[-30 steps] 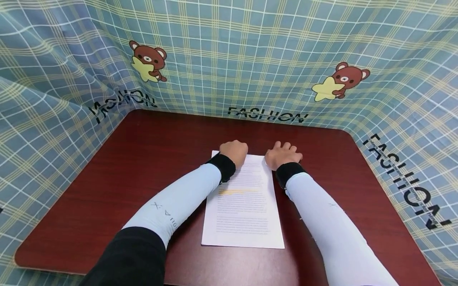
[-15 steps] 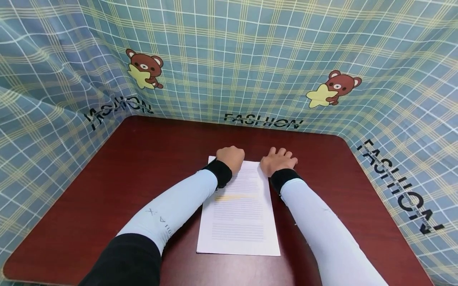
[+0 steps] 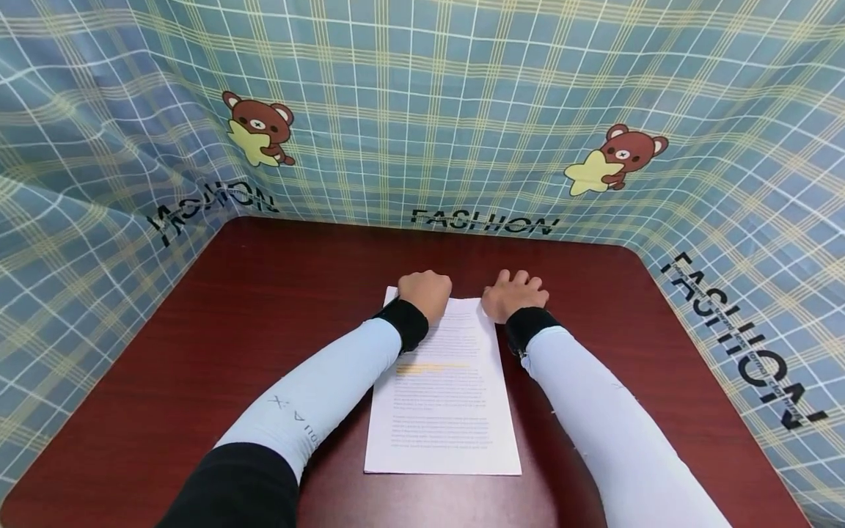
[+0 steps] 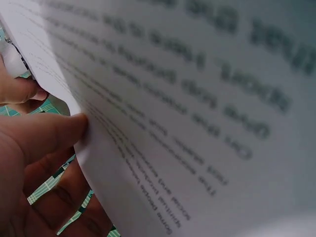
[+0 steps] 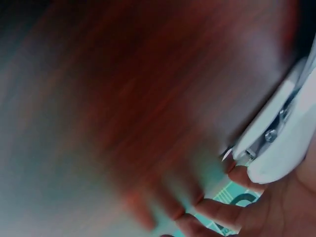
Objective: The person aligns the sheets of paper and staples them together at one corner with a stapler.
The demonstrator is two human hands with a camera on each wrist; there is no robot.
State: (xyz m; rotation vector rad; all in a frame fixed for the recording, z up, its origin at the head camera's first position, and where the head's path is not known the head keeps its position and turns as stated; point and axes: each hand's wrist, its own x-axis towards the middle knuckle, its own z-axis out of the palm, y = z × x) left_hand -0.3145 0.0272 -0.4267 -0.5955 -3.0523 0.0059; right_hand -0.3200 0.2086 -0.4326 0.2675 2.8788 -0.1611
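Note:
Printed sheets of paper (image 3: 439, 411) lie before me, with a highlighted line across them. My left hand (image 3: 425, 293) is at their far left edge. In the left wrist view its thumb (image 4: 54, 136) presses on the page (image 4: 182, 98), while the fingers lie behind it, so the edge is pinched. At the far right corner is my right hand (image 3: 513, 295), its knuckles spread towards the back. It holds a white stapler (image 5: 279, 143) with metal parts, seen in the right wrist view against the palm and a curled finger. In the head view the hand hides the stapler.
The sheets rest on a dark red table (image 3: 264, 315) with rounded corners. Around its back and sides hangs a checked blue cloth (image 3: 370, 110) with bear prints. Both forearms, in pale sleeves (image 3: 330, 374), reach across from the near edge.
The head view has shifted slightly, moving the whole scene down and left in the picture. Both hands stay at the far edge of the sheets, with little visible movement.

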